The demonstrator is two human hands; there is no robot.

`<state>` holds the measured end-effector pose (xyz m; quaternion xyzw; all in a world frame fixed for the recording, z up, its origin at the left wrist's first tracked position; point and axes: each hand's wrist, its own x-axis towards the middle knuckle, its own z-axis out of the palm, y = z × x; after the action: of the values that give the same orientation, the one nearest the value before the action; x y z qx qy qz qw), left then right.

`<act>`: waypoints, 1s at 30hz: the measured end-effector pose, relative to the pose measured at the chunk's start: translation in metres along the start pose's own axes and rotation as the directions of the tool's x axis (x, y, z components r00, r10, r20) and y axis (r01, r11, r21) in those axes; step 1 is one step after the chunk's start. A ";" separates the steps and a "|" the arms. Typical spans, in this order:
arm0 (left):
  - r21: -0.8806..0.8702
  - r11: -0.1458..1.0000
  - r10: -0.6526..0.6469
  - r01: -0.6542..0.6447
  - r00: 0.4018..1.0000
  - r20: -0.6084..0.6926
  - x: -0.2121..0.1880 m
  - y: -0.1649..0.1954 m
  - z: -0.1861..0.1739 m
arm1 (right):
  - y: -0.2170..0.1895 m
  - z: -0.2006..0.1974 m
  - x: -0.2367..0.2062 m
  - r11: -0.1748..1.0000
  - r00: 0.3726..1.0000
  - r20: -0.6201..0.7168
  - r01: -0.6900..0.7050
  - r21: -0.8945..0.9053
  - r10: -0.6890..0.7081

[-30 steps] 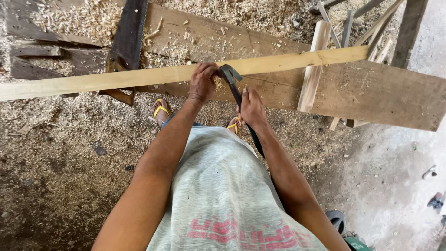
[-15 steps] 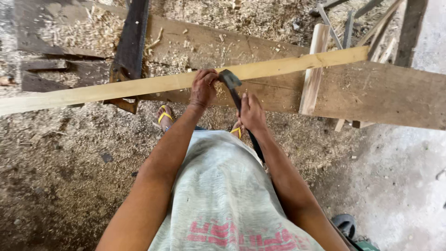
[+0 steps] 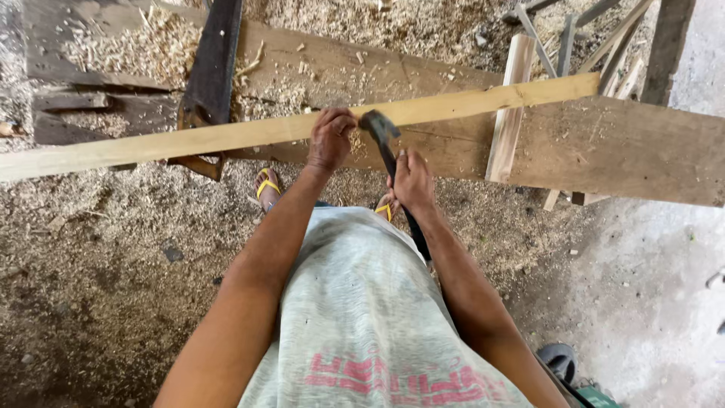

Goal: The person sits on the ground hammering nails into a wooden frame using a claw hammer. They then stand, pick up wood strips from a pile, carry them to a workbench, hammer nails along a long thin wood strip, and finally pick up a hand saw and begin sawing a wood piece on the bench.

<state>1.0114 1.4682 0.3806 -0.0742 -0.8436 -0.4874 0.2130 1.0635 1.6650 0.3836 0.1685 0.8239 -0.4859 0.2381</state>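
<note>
Left hand: my left hand [image 3: 330, 138] is curled down over the long pale wooden strip [image 3: 226, 136], fingers pressed together on its top edge, pinning it against the bench.
Right hand: my right hand [image 3: 410, 180] is wrapped tight around the handle of the dark-headed hammer [image 3: 387, 147], gripping it a little below the head; the rest of the black handle runs back along my forearm.
Hammer head: it sits right at the near edge of the strip, just beside my left hand; I cannot tell whether it is touching the wood.
Strip: it lies slantwise across the wide weathered brown plank bench [image 3: 604, 151], its left end low and reaching out past the frame's left edge, its right end higher, resting over a short pale upright wooden offcut [image 3: 510, 113].
Bench top: pale curled wood shavings [image 3: 143, 45] are heaped at the far left, and a dark flat board [image 3: 215, 68] stands across it.
Below: my yellow-strapped sandal [image 3: 266, 187] shows on the sawdust-covered floor [image 3: 98, 264] under the bench edge.
Body: my grey shirt with red print [image 3: 370, 325] fills the lower middle.
</note>
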 end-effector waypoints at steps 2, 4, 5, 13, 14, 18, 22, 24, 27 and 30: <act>-0.002 1.000 -0.013 0.014 0.999 0.045 0.000 -0.002 -0.001 | 0.000 -0.006 0.004 0.994 0.993 -0.044 0.113 0.007 -0.113; 0.004 0.999 -0.044 0.044 0.993 0.106 0.001 -0.003 -0.007 | -0.004 -0.011 0.009 0.997 0.999 -0.041 -0.016 0.073 0.019; 0.069 0.996 0.046 -0.055 0.990 0.130 0.003 -0.003 -0.012 | -0.007 -0.013 0.011 0.991 0.995 -0.036 -0.084 0.107 0.088; 0.377 0.926 -0.309 0.012 0.597 0.740 0.046 -0.009 -0.061 | -0.016 -0.012 0.011 0.997 0.992 -0.100 -0.074 -0.004 0.073; 0.419 0.908 -0.345 0.000 0.566 0.749 0.051 -0.008 -0.061 | -0.016 -0.012 0.010 0.997 0.991 -0.101 -0.082 0.007 0.083; 0.483 0.875 -0.406 -0.037 0.487 0.773 0.062 -0.005 -0.053 | -0.017 -0.016 0.008 0.991 0.989 -0.084 -0.112 0.073 0.118; 0.471 0.881 -0.406 -0.036 0.452 0.794 0.065 -0.003 -0.048 | -0.019 -0.019 0.006 0.991 0.993 -0.087 -0.073 0.109 0.082; 0.460 0.886 -0.389 -0.056 0.451 0.804 0.066 -0.003 -0.047 | -0.019 -0.019 0.005 0.989 0.992 -0.085 -0.082 0.125 0.093; 0.458 0.885 -0.381 -0.081 0.438 0.814 0.069 -0.003 -0.046 | -0.018 -0.018 0.004 0.977 0.989 -0.064 -0.119 0.175 0.131; 0.489 0.872 -0.453 -0.001 0.376 0.808 0.072 -0.002 -0.046 | -0.017 -0.018 0.004 0.967 0.991 -0.037 -0.118 0.225 0.129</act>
<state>0.9596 1.4225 0.4300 -0.1595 -0.9048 -0.2038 -0.3382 1.0479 1.6731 0.4008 0.2575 0.7582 -0.5546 0.2262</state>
